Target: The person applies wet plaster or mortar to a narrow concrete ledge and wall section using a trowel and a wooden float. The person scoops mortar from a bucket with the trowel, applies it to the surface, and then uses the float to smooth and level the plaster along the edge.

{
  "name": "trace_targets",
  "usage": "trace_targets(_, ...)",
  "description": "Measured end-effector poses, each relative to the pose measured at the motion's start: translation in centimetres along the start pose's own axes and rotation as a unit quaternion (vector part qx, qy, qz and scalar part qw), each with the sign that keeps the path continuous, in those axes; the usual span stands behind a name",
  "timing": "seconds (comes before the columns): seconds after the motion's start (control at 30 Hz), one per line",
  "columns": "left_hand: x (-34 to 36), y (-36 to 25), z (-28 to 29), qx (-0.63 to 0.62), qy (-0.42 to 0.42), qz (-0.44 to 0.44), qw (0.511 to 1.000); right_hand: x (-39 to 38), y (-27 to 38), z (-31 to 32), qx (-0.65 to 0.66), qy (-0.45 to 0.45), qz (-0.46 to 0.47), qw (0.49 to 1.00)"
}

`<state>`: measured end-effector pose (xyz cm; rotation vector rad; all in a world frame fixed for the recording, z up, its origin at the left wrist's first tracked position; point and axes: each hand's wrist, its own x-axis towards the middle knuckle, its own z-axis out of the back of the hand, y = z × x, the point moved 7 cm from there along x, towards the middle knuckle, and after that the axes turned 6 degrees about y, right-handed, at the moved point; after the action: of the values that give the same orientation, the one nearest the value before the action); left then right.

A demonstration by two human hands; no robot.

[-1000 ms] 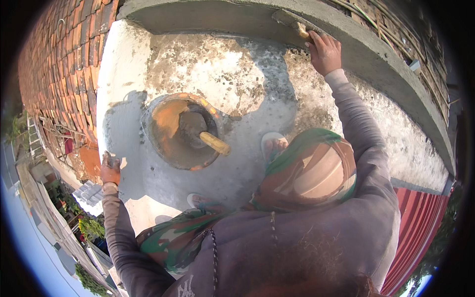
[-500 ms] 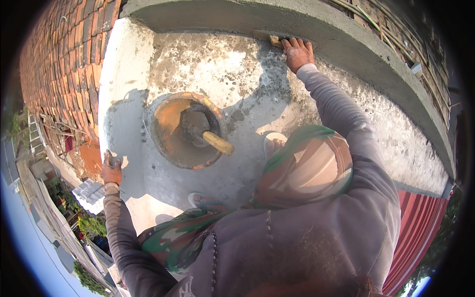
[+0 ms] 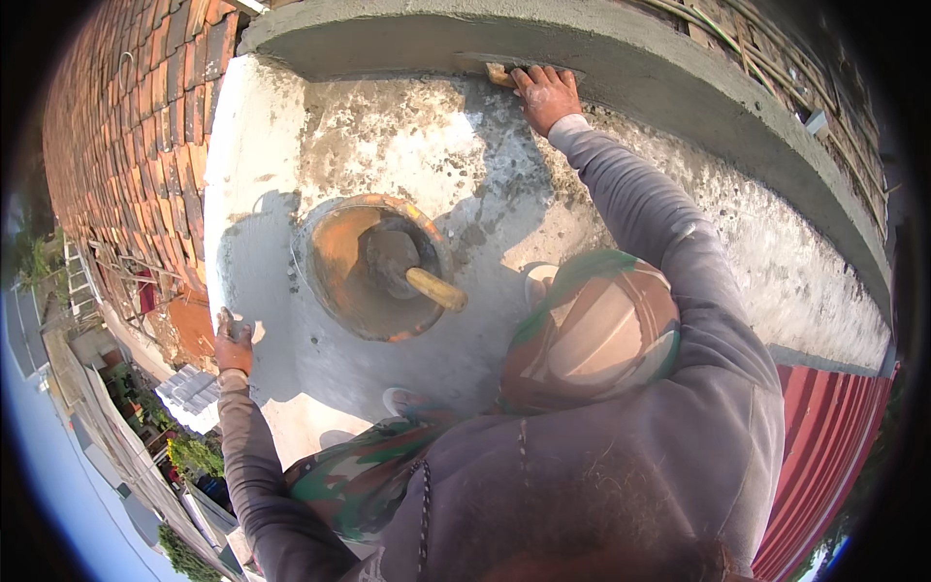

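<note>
At the far side, my right hand (image 3: pixel 549 97) is closed around the wooden handle of a plastering trowel (image 3: pixel 500 76). Its thin blade lies against the inner face of the low grey cement wall (image 3: pixel 407 44) and is mostly hidden by my hand. My left hand (image 3: pixel 233 347) rests on the outer edge of the pale ledge (image 3: pixel 254 165), fingers apart, holding nothing. Between my arms stands a round orange bucket (image 3: pixel 335 254), smeared grey with mortar. Inside it a second trowel (image 3: pixel 436 289) leans with its wooden handle over the rim and its blade down.
My knees in camouflage trousers (image 3: pixel 592 335) are bent close behind the bucket. A tiled roof (image 3: pixel 136 145) slopes beyond the ledge at left, with a drop to lower ground. Red corrugated sheeting (image 3: pixel 824 456) is at the right. Bamboo poles (image 3: pixel 766 58) lie beyond the wall.
My right hand has slid the trowel left along the wall. My left hand stays on the ledge edge, and the whole view has shifted slightly.
</note>
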<state>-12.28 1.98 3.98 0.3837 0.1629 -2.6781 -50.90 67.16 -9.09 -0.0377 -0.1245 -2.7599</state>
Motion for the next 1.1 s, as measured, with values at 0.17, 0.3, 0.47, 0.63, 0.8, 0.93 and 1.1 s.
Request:
trace_targets(0.17,-0.2,0.3,-0.6,-0.056,0.014,0.005,0.998,-3.0,-3.9,2.1,-0.017,-0.068,-0.021,0.997)
trace_targets(0.3,-0.2,1.1,-1.0,-0.085,0.027,0.026,0.996,-7.3,-9.2,4.8,-0.005,-0.132,-0.049,0.990)
trace_targets(0.47,0.1,1.1,-1.0,-0.046,0.002,0.002,0.999,-9.3,-11.4,5.9,0.034,-0.174,-0.043,0.983)
trace_targets(0.63,0.1,-0.2,-0.6,-0.032,0.018,0.030,0.999,-3.3,-4.0,2.6,0.041,-0.125,0.004,0.991)
trace_targets(0.8,-0.3,-0.6,0.0,-0.007,0.009,0.031,0.999,1.5,2.9,-0.5,-0.001,-0.029,0.032,0.999)
trace_targets(0.93,-0.2,-1.1,-0.3,-0.012,0.021,0.056,0.998,2.2,3.8,-1.0,-0.031,0.002,0.044,0.999)
trace_targets(1.1,-0.4,2.2,-1.2,-0.064,0.023,0.052,0.996,0.0,1.4,1.5,0.028,-0.070,0.009,0.997)
